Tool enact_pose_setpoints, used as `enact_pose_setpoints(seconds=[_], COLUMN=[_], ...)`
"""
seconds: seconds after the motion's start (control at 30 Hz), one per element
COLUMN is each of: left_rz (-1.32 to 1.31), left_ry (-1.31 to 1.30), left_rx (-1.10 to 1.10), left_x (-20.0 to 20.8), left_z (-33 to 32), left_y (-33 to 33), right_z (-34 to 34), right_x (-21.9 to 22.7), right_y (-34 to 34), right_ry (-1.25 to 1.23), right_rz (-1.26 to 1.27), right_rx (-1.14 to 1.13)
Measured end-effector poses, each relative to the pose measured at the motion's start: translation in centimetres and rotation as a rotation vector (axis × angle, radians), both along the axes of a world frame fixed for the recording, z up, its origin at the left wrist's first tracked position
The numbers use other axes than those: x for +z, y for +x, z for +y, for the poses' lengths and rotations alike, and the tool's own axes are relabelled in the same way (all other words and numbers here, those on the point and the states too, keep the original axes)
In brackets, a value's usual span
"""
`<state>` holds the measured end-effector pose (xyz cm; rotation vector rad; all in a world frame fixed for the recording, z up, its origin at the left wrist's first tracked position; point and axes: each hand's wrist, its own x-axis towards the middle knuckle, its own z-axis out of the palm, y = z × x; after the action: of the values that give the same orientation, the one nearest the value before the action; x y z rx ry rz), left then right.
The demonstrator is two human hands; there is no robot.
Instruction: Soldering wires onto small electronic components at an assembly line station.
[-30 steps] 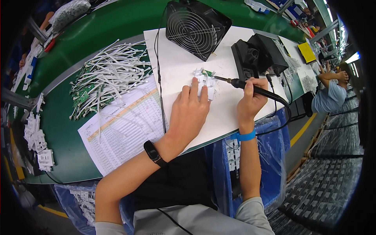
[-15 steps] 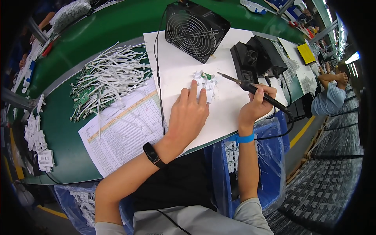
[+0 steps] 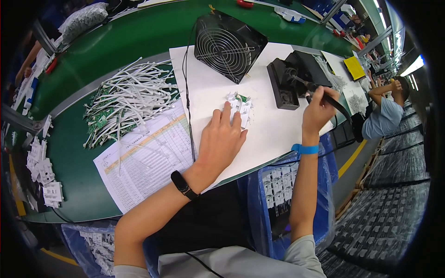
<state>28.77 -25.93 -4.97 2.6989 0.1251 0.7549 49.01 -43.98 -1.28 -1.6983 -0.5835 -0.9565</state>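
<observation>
Left hand (image 3: 220, 141) unclenched, fingers (image 3: 226, 115) resting on white part (image 3: 239, 107), which lies on white board (image 3: 271, 132) atop worktop (image 3: 88, 185). Right hand (image 3: 317, 113) grasping iron (image 3: 311, 86), front end at black holder (image 3: 283, 95).

A black fan (image 3: 226, 52) stands at twelve o'clock, a yellow panel (image 3: 354, 68) at two, a co-worker (image 3: 387, 119) in light blue at three, film-wrapped stacks (image 3: 387, 213) at four, a printed sheet (image 3: 134, 178) between eight and nine.
</observation>
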Motion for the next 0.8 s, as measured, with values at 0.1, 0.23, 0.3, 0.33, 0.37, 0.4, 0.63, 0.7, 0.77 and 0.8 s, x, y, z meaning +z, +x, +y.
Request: enact_pose_setpoints(seconds=[0.1,0.23,0.3,0.33,0.37,0.4,0.63,0.7,0.77,0.8], left_rz=[0.011,-0.009,-0.024,-0.027,-0.030,-0.036,-0.055,-0.067,-0.078,-0.078], left_ry=[-0.017,-0.050,-0.083,-0.095,-0.107,-0.104,-0.134,-0.138,-0.139,-0.151], left_rx=[-0.010,-0.015,-0.012,-0.010,-0.007,-0.006,-0.029,-0.031,-0.029,-0.038], left_x=[-0.1,-0.2,-0.3,-0.2,-0.1,0.0,0.0,-0.1,-0.2,-0.2], left_z=[0.0,0.1,0.1,0.1,0.1,0.1,0.2,0.2,0.3,0.3], left_y=[0.1,0.1,0.2,0.2,0.1,0.1,-0.3,-0.4,-0.5,-0.5], right_z=[1.5,2.7,2.9,3.0,3.2,3.6,3.7,3.3,2.9,2.6], right_x=[-0.1,-0.3,-0.2,-0.1,-0.3,-0.2,2.1,2.0,1.7,1.7], right_y=[1.4,2.3,2.5,2.4,2.2,2.0,3.0,3.5,3.7,3.6], right_ry=[-0.090,-0.281,-0.174,-0.164,-0.175,-0.190,-0.381,-0.339,-0.289,-0.322], right_rz=[0.058,0.232,0.289,0.268,0.251,0.231,0.378,0.348,0.353,0.331], right_rx=[0.060,-0.002,0.002,-0.038,-0.065,-0.095,-0.221,-0.185,-0.148,-0.169])
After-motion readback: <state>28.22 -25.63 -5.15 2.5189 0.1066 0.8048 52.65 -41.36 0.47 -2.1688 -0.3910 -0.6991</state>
